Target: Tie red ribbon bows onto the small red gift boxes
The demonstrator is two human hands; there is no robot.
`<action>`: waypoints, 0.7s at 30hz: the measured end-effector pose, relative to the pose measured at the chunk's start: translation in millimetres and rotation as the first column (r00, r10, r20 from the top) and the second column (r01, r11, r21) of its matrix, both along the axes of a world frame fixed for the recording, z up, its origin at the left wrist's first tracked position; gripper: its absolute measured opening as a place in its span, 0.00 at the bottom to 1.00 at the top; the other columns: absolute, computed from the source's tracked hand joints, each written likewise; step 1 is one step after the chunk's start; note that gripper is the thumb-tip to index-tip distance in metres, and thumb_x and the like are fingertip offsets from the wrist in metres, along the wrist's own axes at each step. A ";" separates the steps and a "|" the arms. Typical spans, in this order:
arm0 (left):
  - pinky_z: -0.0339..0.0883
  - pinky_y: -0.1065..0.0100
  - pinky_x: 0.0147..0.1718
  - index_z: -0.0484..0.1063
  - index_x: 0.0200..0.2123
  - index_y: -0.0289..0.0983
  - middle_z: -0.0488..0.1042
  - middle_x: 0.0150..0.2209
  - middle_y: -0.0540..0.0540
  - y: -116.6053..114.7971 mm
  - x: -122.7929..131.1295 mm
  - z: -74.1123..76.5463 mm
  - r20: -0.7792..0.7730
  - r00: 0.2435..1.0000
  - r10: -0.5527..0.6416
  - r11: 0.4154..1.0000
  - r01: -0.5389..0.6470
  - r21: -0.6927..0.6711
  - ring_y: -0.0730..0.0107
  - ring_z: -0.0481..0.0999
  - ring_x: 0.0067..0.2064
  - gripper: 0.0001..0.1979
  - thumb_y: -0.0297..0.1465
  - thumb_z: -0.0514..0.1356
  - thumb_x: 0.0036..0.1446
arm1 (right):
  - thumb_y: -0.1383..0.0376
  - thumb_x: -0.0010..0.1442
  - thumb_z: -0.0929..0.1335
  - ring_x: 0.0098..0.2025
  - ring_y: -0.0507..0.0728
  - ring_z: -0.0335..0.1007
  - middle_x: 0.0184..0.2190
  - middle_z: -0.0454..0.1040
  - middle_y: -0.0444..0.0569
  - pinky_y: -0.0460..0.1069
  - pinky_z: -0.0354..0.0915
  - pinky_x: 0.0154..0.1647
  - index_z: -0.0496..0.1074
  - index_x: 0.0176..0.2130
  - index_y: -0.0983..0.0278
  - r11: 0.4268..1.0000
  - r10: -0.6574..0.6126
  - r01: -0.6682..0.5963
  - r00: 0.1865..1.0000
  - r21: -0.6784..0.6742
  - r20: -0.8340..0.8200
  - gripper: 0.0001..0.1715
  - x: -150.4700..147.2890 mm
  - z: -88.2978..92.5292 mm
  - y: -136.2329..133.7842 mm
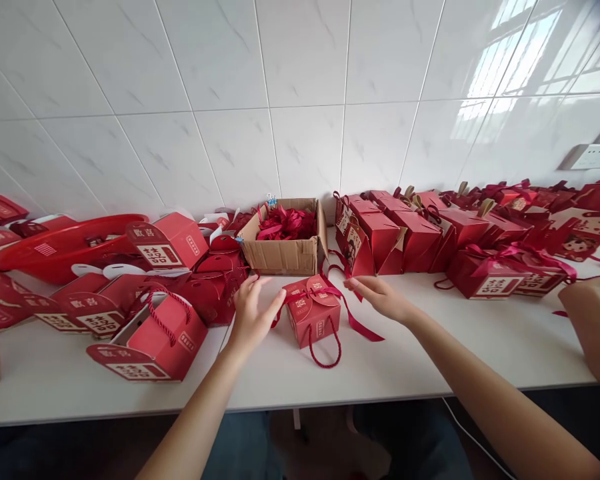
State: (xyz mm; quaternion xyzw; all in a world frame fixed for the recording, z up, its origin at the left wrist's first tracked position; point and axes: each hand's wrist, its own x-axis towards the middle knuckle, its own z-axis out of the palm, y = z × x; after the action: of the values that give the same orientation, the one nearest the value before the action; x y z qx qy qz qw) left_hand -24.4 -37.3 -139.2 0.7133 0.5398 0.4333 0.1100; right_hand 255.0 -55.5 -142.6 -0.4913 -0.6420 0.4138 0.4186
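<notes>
A small red gift box (pixel 316 313) with white lettering stands on the table between my hands. A dark red ribbon (pixel 364 329) crosses its top, and one tail trails right onto the tabletop. A twisted cord handle (pixel 338 353) hangs down its near side. My left hand (pixel 253 308) is at the box's left, its fingers spread and the thumb close to the ribbon there. On the right, my right hand (pixel 383 299) has its fingertips together at a strip of ribbon just beyond the box's corner; the exact grip is partly hidden.
Behind the box stands a cardboard box (pixel 280 257) full of ribbons. Red gift boxes (pixel 153 337) and a red plastic basin (pixel 65 247) crowd the left side. Rows of red boxes (pixel 415 240) line the wall at right. Another person's hand (pixel 593 300) is at the far right.
</notes>
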 end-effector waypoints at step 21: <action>0.62 0.54 0.56 0.78 0.39 0.44 0.71 0.52 0.43 -24.8 39.2 23.6 -0.007 0.852 -0.523 0.842 0.516 -0.157 0.55 0.69 0.55 0.09 0.36 0.61 0.54 | 0.61 0.58 0.70 0.35 0.54 0.69 0.33 0.74 0.48 0.51 0.64 0.45 0.75 0.41 0.63 0.913 0.345 -0.407 0.790 -0.012 -0.506 0.12 -14.8 28.0 -17.5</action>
State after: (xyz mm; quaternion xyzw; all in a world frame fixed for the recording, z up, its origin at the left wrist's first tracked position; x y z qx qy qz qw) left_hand 14.8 -62.1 -115.7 0.8331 0.3599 0.3280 0.2626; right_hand 240.3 -73.0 -114.5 -0.2556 -0.5720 0.6383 0.4473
